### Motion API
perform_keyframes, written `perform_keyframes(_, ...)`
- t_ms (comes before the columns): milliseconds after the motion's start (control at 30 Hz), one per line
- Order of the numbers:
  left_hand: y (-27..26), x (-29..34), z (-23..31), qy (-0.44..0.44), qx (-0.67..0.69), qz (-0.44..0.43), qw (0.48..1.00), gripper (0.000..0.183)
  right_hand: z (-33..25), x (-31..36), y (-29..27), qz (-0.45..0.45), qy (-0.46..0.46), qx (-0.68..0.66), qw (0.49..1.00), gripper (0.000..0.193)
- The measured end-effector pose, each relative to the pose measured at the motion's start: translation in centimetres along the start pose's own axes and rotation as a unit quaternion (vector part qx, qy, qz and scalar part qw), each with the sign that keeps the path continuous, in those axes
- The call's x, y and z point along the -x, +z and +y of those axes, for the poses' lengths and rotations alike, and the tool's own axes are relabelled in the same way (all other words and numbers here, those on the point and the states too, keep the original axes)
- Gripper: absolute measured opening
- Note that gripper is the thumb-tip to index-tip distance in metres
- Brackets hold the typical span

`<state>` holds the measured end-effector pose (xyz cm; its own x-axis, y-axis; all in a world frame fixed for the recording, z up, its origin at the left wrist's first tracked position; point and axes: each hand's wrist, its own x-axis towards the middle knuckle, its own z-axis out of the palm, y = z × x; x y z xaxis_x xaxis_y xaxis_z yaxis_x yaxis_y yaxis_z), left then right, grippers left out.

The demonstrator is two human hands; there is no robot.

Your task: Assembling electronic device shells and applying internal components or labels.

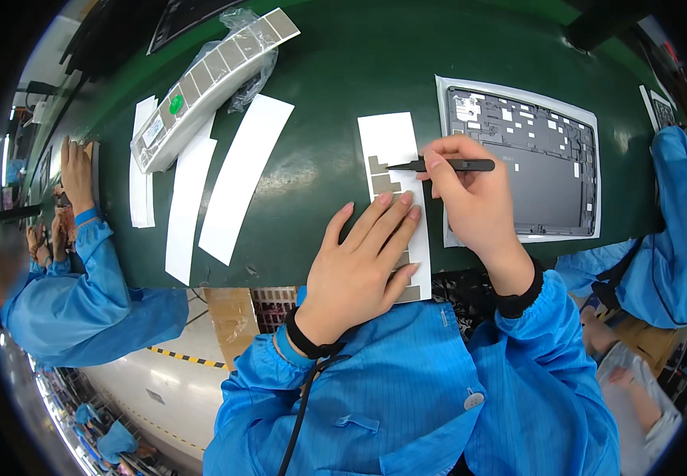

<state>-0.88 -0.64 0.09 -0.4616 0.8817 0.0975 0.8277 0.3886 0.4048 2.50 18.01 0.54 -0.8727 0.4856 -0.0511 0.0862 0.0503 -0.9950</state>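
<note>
The right hand [470,198] pinches black tweezers [442,165] whose tip points left onto a grey pad [378,165] of the white strip [395,198], which runs away from the person and is pressed flat by the open, empty left hand [363,266].

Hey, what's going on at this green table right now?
A person in a blue coat is working on a white backing strip that carries small grey pads. The left hand lies flat on the strip, pinning it to the green table. The right hand holds black tweezers, their tip at a grey pad near the strip's upper end. A dark device cover lies just to the right.
</note>
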Motion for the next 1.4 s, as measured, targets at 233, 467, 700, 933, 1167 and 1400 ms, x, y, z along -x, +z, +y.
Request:
perform_keyframes(233, 0.0, -0.1, 0.2, -0.003, 0.004, -0.004, 1.000, 0.061, 0.2, 0.1, 0.2, 0.007, -0.007, -0.010, 1.000, 0.018)
perform_keyframes(467, -0.9, -0.2, 0.5, -0.019, 0.009, -0.038, 0.999, 0.061, -1.7, 0.8, -2.1, 0.072, -0.002, -0.074, 0.995, 0.017)
perform_keyframes(700, -2.4, -2.7, -1.4, -0.067, -0.153, -0.013, 0.986, 0.057, -1.3, 2.7, -6.9, 0.110, 0.051, -0.024, 0.992, 0.020)
perform_keyframes(933, -1.3, -3.2, 2.9, -0.068, -0.063, 0.028, 0.995, 0.048, -0.3, 3.8, -6.6, 0.073, 0.055, -0.018, 0.996, 0.018)
perform_keyframes(1167, -0.4, -3.8, 3.6, -0.063, -0.040, 0.012, 0.997, 0.049, 0.1, 4.1, -6.6, 0.079, 0.061, -0.011, 0.995, 0.017)
perform_keyframes(1400, -0.2, -3.9, 3.7, -0.056, -0.030, 0.001, 0.998, 0.051, 0.1, 4.9, -5.5, 0.115, 0.024, 0.010, 0.993, 0.016)
